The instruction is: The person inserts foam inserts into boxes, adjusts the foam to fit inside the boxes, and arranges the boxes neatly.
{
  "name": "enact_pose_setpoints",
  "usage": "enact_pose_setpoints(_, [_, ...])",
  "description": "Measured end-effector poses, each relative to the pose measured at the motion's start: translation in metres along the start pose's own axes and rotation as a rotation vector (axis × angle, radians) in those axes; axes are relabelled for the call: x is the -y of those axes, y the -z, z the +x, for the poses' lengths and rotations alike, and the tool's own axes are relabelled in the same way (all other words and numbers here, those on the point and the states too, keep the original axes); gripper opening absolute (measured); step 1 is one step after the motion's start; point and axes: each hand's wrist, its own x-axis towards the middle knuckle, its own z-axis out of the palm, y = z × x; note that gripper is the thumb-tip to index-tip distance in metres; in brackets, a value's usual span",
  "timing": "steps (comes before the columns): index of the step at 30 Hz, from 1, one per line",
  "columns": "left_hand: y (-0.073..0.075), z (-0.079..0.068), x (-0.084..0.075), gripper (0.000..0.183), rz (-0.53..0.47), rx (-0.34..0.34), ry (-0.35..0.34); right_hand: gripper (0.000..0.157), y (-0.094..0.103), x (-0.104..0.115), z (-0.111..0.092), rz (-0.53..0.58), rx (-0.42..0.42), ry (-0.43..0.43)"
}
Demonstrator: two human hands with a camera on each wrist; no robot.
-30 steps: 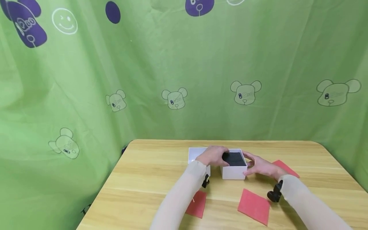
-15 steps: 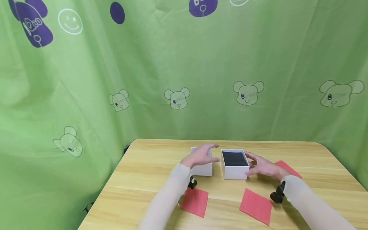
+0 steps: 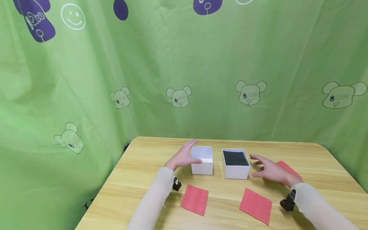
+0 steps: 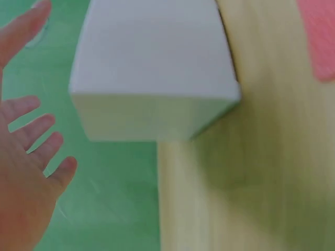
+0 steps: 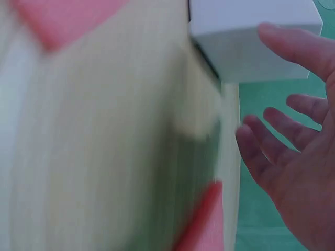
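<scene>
Two open-topped white boxes stand side by side on the table. The right box (image 3: pixel 236 172) has a flat black square piece (image 3: pixel 235 158) inside, while the left box (image 3: pixel 202 169) shows a pale interior. My left hand (image 3: pixel 182 157) is spread at the left box's left side, its thumb overlapping the front rim in the head view. In the left wrist view that hand (image 4: pixel 26 193) holds nothing, fingers apart from the box wall (image 4: pixel 152 52). Just right of the right box, my right hand (image 3: pixel 270 169) has its fingers extended, with nothing in it; its thumb (image 5: pixel 293 44) overlaps the box in the right wrist view.
Red square pieces lie flat on the wooden table (image 3: pixel 155 159): one front left (image 3: pixel 195 199), one front right (image 3: pixel 256 205), and one partly hidden behind my right wrist (image 3: pixel 288 170). A green curtain (image 3: pixel 212 121) hangs behind the table's far edge.
My left hand has left the black piece in the right box and moved left to the left box. My right hand has let go of the right box and drawn slightly rightward.
</scene>
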Motion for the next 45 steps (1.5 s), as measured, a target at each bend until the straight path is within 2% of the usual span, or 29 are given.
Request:
enact_pose_setpoints(3, [-0.003, -0.002, 0.008, 0.1, -0.024, 0.0, 0.022, 0.071, 0.004, -0.006, -0.012, -0.205, -0.063, 0.054])
enact_pose_setpoints(6, [-0.006, -0.003, 0.014, 0.105, -0.039, 0.012, 0.045, 0.066, 0.007, -0.016, -0.021, -0.377, -0.105, 0.114])
enact_pose_setpoints(10, [-0.011, -0.004, 0.021, 0.11, -0.086, 0.025, 0.087, 0.069, 0.013, -0.028, -0.032, -0.51, -0.154, 0.123])
enact_pose_setpoints(15, [-0.017, -0.004, 0.027, 0.114, -0.176, 0.023, 0.126, 0.076, 0.023, -0.039, -0.045, -0.607, -0.197, 0.069])
enact_pose_setpoints(21, [-0.023, -0.003, 0.034, 0.116, -0.18, 0.028, 0.114, 0.082, 0.029, -0.049, -0.058, -0.642, -0.191, 0.034])
enact_pose_setpoints(25, [-0.026, -0.001, 0.037, 0.116, -0.232, 0.039, 0.114, 0.083, 0.03, -0.055, -0.064, -0.646, -0.182, 0.01])
enact_pose_setpoints(36, [-0.027, -0.001, 0.038, 0.112, -0.298, 0.037, 0.131, 0.092, 0.037, -0.071, -0.069, -0.655, -0.14, -0.088])
enact_pose_setpoints(45, [-0.026, -0.002, 0.038, 0.113, -0.311, 0.055, 0.128, 0.094, 0.043, -0.077, -0.07, -0.6, -0.125, -0.067])
